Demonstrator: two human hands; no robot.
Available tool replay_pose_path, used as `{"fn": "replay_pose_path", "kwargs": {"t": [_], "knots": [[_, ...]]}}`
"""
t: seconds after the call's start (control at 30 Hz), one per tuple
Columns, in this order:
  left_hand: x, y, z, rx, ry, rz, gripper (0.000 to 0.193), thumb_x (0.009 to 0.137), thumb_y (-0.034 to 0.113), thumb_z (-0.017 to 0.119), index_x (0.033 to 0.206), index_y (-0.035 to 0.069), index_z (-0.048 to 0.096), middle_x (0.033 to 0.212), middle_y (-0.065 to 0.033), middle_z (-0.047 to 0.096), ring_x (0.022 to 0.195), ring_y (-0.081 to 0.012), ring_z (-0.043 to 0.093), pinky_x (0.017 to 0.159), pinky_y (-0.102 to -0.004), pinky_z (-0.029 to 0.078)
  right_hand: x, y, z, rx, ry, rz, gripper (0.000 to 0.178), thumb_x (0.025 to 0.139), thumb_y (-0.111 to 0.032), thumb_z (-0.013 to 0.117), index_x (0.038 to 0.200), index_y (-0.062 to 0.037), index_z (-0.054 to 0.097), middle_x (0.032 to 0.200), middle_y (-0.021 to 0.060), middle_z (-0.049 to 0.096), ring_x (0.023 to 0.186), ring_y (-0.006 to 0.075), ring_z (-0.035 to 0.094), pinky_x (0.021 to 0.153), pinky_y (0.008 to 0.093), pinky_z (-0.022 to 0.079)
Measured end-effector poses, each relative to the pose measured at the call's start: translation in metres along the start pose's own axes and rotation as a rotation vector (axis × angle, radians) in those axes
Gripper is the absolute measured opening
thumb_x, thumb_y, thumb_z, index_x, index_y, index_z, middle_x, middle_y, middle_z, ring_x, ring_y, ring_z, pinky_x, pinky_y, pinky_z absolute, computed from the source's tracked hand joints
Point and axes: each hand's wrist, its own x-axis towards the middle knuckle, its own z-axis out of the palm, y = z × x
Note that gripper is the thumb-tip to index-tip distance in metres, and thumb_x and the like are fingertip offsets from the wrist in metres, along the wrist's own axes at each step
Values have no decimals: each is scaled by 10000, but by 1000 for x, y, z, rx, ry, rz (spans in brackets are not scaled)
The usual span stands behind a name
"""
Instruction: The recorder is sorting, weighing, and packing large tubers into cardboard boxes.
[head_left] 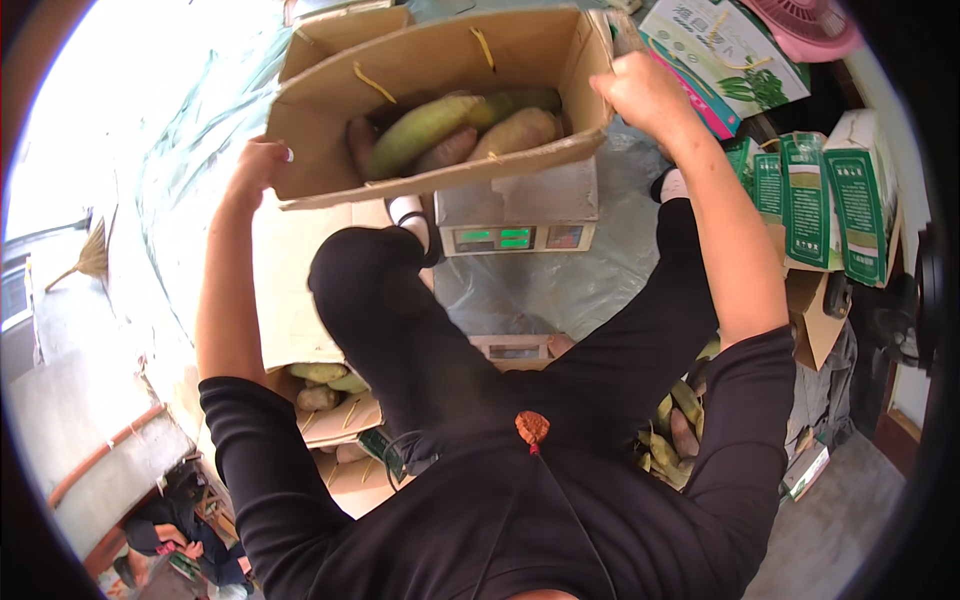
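Gaping at upper centre, a cardboard box is holding smooth, elongated green radishes and rounder pinkish roots. The left hand is gripping its left end with curled fingers; the right hand is clutching its right rim. Below, a flat-topped scale is glowing green.

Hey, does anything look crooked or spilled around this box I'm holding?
The cardboard box looks askew: its near edge slants against the front of the scale, with your left hand lower in the picture than your right hand. The vegetables lie inside it; I see none spilling out.
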Motion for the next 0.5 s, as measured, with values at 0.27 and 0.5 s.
{"fn": "replay_pose_path", "kwargs": {"t": [0.27, 0.5], "knots": [[-15, -74, -158, -64, 264, -181, 232, 892, 250, 586, 1057, 87, 580, 963, -10, 612, 933, -113, 549, 814, -347, 453, 14, -156, 51, -136, -83, -160, 391, 754, -102, 731, 1087, 23, 570, 945, 112, 635, 895, 238, 618, 810, 332, 493], [-76, -263, -262, -120, 252, -304, 443, 796, 541, 629, 1120, 248, 549, 877, 35, 533, 928, -112, 478, 905, -388, 318, -38, -262, 152, 64, -317, -324, 242, 708, -130, 595, 894, -25, 710, 918, 182, 686, 872, 301, 671, 754, 395, 532]]}}
